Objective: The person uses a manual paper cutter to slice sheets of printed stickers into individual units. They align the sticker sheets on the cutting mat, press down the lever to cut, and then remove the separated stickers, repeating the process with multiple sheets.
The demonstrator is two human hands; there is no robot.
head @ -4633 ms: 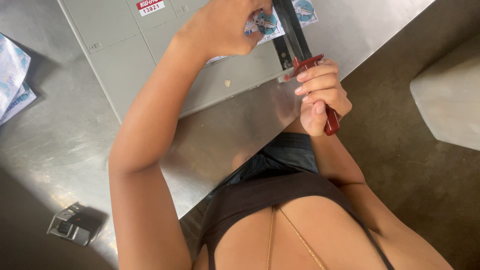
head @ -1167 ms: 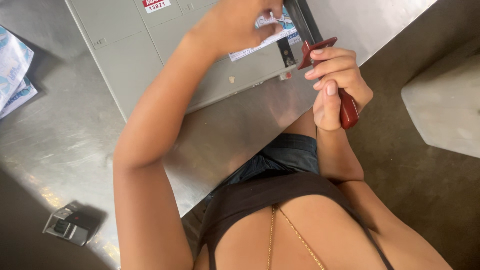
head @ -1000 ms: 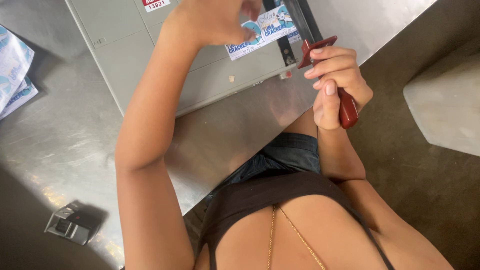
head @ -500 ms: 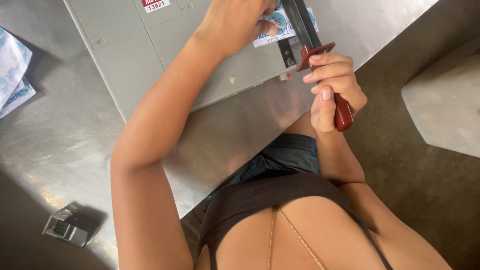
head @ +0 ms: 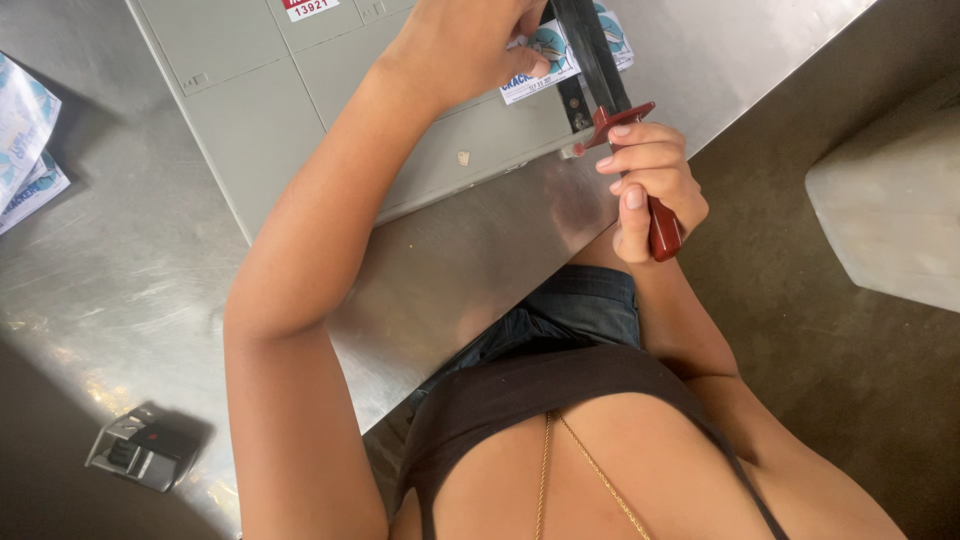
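I observed the right hand (head: 648,180), fingers wrapped tight on the dark-red handle of the grey paper-cutter arm (head: 598,55). Its long axis ran from 5 o'clock up toward 11 o'clock. At 10 o'clock from it, the left hand (head: 470,45) pressed its fingers together on the blue-and-white printed paper wrapper (head: 560,55) on the grey cutter board (head: 270,120), just beside the blade.

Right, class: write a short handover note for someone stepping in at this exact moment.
Left hand: fingers press a printed packet flat on the grey cutter board.
Right hand: gripping the red handle of the cutter's dark blade arm, which lies across the packet.
Done: packet placed under the blade.
Left: whether the cut is through cannot be seen.
Other packets lie far left.
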